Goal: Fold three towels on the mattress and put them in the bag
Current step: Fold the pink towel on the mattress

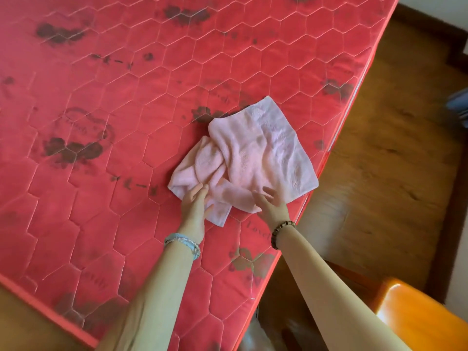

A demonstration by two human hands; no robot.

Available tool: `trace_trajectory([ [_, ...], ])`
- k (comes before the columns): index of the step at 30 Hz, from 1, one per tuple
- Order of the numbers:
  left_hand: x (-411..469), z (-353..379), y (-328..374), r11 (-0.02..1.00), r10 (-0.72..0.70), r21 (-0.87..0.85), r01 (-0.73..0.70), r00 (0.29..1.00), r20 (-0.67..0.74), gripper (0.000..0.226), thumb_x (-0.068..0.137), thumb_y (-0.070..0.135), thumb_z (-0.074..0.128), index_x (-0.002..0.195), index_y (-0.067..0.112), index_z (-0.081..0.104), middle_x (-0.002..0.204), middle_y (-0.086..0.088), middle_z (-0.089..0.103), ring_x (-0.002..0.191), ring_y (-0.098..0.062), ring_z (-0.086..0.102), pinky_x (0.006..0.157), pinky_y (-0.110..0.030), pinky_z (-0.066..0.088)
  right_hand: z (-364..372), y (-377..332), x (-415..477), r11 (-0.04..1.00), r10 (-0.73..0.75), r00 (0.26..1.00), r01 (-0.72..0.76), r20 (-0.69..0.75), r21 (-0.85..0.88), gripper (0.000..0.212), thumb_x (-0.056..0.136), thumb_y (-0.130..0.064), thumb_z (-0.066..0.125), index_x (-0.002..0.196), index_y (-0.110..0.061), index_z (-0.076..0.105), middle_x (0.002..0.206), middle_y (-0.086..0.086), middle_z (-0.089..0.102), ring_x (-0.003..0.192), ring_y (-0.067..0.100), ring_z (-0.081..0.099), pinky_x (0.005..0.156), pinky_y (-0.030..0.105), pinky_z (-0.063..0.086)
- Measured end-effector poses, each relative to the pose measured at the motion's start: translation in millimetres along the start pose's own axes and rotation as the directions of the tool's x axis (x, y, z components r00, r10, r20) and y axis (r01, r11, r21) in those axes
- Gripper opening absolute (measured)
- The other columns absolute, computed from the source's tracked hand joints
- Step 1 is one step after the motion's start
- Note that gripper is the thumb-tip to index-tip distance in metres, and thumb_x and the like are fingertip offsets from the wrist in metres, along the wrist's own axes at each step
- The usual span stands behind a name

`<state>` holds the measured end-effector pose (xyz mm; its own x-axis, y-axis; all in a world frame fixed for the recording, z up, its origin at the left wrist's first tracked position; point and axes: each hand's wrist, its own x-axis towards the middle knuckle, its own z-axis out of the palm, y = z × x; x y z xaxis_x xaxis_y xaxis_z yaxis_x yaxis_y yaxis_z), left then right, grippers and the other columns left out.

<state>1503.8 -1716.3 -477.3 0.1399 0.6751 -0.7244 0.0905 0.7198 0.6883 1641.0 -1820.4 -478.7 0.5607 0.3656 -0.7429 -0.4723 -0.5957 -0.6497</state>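
Note:
A crumpled pale pink towel (255,153) lies on the red quilted mattress (114,122), close to its right edge. My left hand (195,206) rests on the towel's near left corner, fingers stretched forward and the thumb out over the cloth. My right hand (271,202) lies on the near edge of the towel with its fingers spread and straight. Only this one towel shows. No bag is in view.
The mattress has dark flower prints and a hexagon stitch pattern. Its right edge (329,153) drops to a brown wooden floor (385,148). An orange glossy object (415,310) sits at the lower right, beside my right forearm.

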Motion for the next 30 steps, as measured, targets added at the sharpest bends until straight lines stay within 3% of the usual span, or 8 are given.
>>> trace_trajectory([
  [5, 14.6, 6.4, -12.6, 0.987, 0.108, 0.126, -0.1, 0.993, -0.054, 0.011, 0.091, 0.024, 0.07, 0.093, 0.014, 0.065, 0.08, 0.01, 0.062, 0.079, -0.004, 0.057, 0.068, -0.018, 0.049, 14.6, 6.7, 23.3, 0.999, 0.036, 0.997, -0.036, -0.065, 0.0, 0.054, 0.084, -0.026, 0.072, 0.13, -0.011, 0.049, 0.119, 0.009, 0.06, 0.104, 0.026, 0.065, 0.092, 0.045, 0.055],
  [7, 16.9, 7.3, -17.3, 0.978, 0.101, 0.189, -0.09, 0.993, -0.054, 0.014, 0.089, 0.02, 0.072, 0.084, 0.015, 0.06, 0.08, 0.001, 0.055, 0.078, -0.009, 0.051, 0.066, -0.02, 0.043, 17.5, 8.2, 27.5, 0.997, 0.014, 0.996, -0.02, -0.083, -0.079, 0.041, 0.085, -0.021, 0.07, 0.122, -0.008, 0.057, 0.107, 0.008, 0.066, 0.094, 0.027, 0.068, 0.087, 0.045, 0.057],
  [10, 16.9, 5.3, -20.1, 0.973, 0.058, 0.226, -0.047, 0.997, -0.042, 0.02, 0.088, 0.014, 0.073, 0.071, 0.019, 0.063, 0.077, 0.005, 0.057, 0.077, -0.01, 0.052, 0.073, -0.023, 0.044, 20.1, 5.8, 23.1, 0.989, -0.033, 0.996, 0.021, -0.083, -0.148, 0.02, 0.086, -0.019, 0.067, 0.104, -0.008, 0.066, 0.091, 0.007, 0.069, 0.082, 0.025, 0.067, 0.084, 0.046, 0.058],
  [13, 10.2, -1.9, -16.4, 0.984, 0.038, 0.176, -0.033, 0.999, -0.027, 0.008, 0.091, 0.013, 0.07, 0.087, 0.02, 0.069, 0.086, 0.008, 0.064, 0.08, -0.007, 0.058, 0.08, -0.022, 0.049, 23.0, 0.9, 9.9, 0.993, -0.06, 0.996, 0.053, -0.059, -0.103, 0.018, 0.087, -0.02, 0.068, 0.1, -0.008, 0.067, 0.093, 0.009, 0.07, 0.079, 0.022, 0.065, 0.082, 0.04, 0.058],
  [17, 1.2, -15.5, -6.0, 1.0, 0.013, 0.018, -0.013, 1.0, -0.001, 0.003, 0.098, 0.013, 0.061, 0.098, 0.015, 0.063, 0.095, -0.007, 0.065, 0.09, -0.02, 0.064, 0.079, -0.032, 0.054, 29.4, -5.3, -18.8, 0.997, -0.072, 0.997, 0.072, -0.031, -0.001, 0.012, 0.087, -0.016, 0.068, 0.094, -0.007, 0.063, 0.088, 0.01, 0.068, 0.075, 0.019, 0.063, 0.074, 0.032, 0.058],
  [21, -15.6, -39.2, 8.4, 0.993, 0.003, -0.114, -0.007, 0.999, -0.033, 0.013, 0.1, 0.013, 0.055, 0.113, 0.01, 0.053, 0.115, -0.017, 0.064, 0.103, -0.027, 0.065, 0.075, -0.033, 0.056, 42.8, -2.3, -54.7, 0.996, -0.074, 0.997, 0.075, -0.03, 0.036, 0.009, 0.088, -0.013, 0.066, 0.091, -0.007, 0.059, 0.086, 0.012, 0.067, 0.07, 0.018, 0.065, 0.077, 0.036, 0.059],
  [27, -51.2, -94.6, 21.4, 0.988, 0.078, -0.125, -0.095, 0.988, -0.137, 0.006, 0.101, 0.013, 0.055, 0.099, 0.019, 0.055, 0.093, -0.001, 0.061, 0.08, -0.014, 0.06, 0.066, -0.029, 0.05, 77.0, 21.3, -120.2, 0.995, -0.06, 0.998, 0.058, 0.022, 0.076, 0.014, 0.089, -0.009, 0.065, 0.089, -0.005, 0.052, 0.088, 0.02, 0.065, 0.067, 0.018, 0.063, 0.07, 0.029, 0.06],
  [30, -62.3, -131.4, 19.8, 0.986, 0.119, -0.093, -0.142, 0.97, -0.211, 0.013, 0.1, 0.012, 0.056, 0.093, 0.023, 0.059, 0.097, 0.001, 0.062, 0.091, -0.015, 0.059, 0.076, -0.025, 0.048, 99.7, 38.9, -154.5, 0.997, -0.03, 0.997, 0.024, 0.074, 0.08, 0.019, 0.089, -0.007, 0.065, 0.082, -0.008, 0.048, 0.079, 0.013, 0.063, 0.063, 0.016, 0.063, 0.065, 0.027, 0.06],
])
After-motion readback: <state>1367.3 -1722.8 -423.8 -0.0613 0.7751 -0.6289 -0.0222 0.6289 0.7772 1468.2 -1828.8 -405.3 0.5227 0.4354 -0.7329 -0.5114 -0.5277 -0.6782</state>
